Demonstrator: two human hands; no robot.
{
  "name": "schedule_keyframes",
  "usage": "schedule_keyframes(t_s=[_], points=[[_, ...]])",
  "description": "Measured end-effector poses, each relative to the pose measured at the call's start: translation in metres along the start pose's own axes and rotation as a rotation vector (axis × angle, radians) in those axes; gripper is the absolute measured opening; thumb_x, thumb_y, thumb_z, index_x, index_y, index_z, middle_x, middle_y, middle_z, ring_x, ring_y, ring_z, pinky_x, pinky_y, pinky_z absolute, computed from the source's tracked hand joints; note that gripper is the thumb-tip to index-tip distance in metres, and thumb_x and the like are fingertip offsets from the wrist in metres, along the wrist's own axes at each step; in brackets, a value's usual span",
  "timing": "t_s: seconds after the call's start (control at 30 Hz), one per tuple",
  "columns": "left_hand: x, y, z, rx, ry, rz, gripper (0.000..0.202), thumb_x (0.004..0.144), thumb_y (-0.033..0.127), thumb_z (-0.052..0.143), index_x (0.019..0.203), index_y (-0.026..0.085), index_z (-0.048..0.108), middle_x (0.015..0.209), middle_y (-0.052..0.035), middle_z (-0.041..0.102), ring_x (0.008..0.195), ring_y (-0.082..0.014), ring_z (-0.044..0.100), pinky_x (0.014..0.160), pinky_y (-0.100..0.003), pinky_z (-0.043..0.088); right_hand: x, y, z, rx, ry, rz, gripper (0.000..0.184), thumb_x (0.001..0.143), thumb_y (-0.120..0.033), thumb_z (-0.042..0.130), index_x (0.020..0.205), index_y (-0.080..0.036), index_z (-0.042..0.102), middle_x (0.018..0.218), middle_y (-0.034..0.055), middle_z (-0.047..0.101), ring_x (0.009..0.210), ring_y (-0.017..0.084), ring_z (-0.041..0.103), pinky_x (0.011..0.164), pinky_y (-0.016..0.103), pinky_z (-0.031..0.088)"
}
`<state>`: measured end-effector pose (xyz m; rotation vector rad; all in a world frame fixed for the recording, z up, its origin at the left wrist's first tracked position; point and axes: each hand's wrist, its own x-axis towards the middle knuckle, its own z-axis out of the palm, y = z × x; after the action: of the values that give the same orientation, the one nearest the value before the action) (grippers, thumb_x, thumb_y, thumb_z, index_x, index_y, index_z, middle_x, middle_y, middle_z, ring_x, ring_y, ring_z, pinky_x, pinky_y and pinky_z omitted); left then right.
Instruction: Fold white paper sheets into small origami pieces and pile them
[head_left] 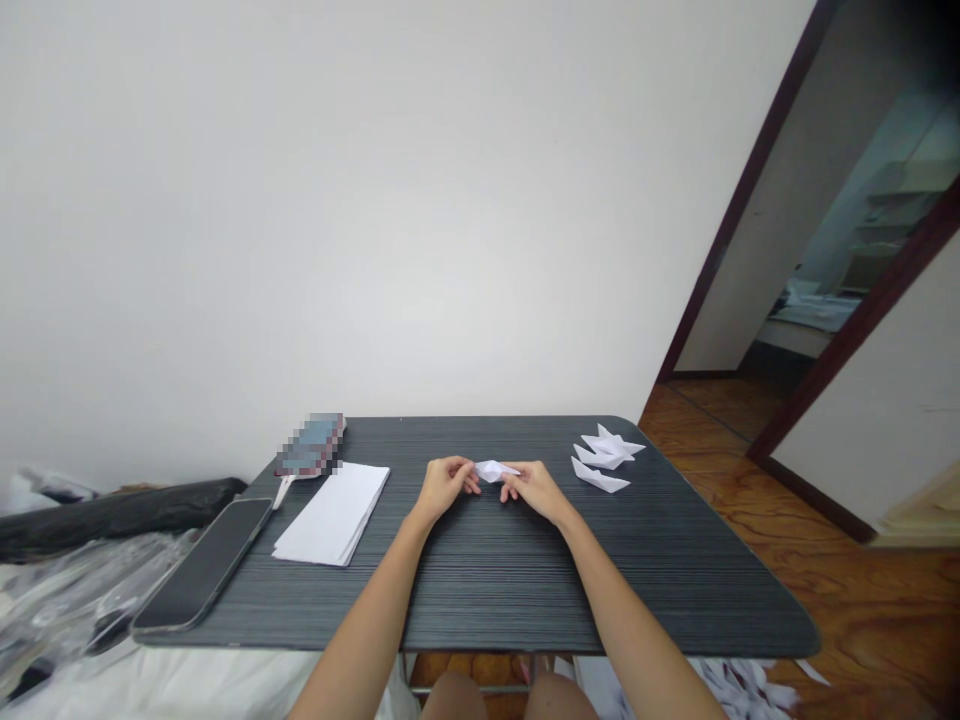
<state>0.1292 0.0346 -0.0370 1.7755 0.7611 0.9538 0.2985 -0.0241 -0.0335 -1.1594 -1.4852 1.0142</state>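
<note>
Between my two hands is a small white folded paper boat [493,471], held just above the dark table [495,580]. My left hand [448,484] pinches its left end between thumb and fingers. At the other end, my right hand [534,488] grips the paper the same way, with some fingers curled below. To the right lie several finished-looking paper boats [606,450], close together, one of them [600,476] nearest to me. A stack of white paper sheets [334,513] rests to the left of my hands.
A phone [206,565] lies along the table's left edge. Behind the paper stack is a blurred-out device [311,445] with a white cable [283,491]. A white wall [420,220] stands behind the table. Paper scraps [739,688] lie on the floor at lower right.
</note>
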Motion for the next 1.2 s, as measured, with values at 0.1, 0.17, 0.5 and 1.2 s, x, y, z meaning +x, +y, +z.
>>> schedule_keyframes(t_s=[0.1,0.17,0.5,1.2], points=[[0.0,-0.002,0.0,0.012,-0.012,0.002,0.032,0.075,0.037,0.045,0.076,0.007,0.056,0.062,-0.0076,0.063,0.05,-0.0138,0.06,0.048,-0.023,0.047,0.0,0.003,0.0,-0.037,-0.026,-0.008,0.035,0.072,-0.027,0.046,0.099,-0.009,0.058,0.049,0.0006,0.059,0.041,0.008,0.045,0.043,0.019,0.035],[0.0,-0.003,0.001,0.019,-0.012,0.007,0.031,0.076,0.037,0.044,0.076,0.008,0.056,0.062,-0.0074,0.062,0.05,-0.0136,0.06,0.048,-0.023,0.047,0.001,0.004,0.0,-0.041,-0.026,-0.007,0.035,0.072,-0.026,0.046,0.1,-0.009,0.058,0.049,0.0001,0.058,0.042,0.008,0.046,0.043,0.019,0.035],[-0.001,-0.004,-0.005,0.129,0.12,0.048,0.037,0.079,0.04,0.037,0.088,0.01,0.057,0.061,-0.0049,0.061,0.05,-0.0129,0.06,0.046,-0.021,0.044,-0.006,0.009,0.004,-0.046,0.153,-0.011,0.048,0.072,-0.028,0.046,0.117,-0.01,0.044,0.05,-0.0022,0.054,0.045,0.009,0.048,0.049,0.021,0.038],[-0.061,0.029,-0.06,0.668,0.327,0.173,0.029,0.08,0.032,0.036,0.075,0.016,0.059,0.06,-0.0016,0.061,0.055,-0.012,0.058,0.06,-0.022,0.044,-0.091,0.025,-0.07,-0.741,0.72,0.012,0.031,0.069,-0.029,0.043,0.085,-0.013,0.065,0.089,0.0105,0.059,0.057,0.013,0.052,0.066,0.029,0.043]])
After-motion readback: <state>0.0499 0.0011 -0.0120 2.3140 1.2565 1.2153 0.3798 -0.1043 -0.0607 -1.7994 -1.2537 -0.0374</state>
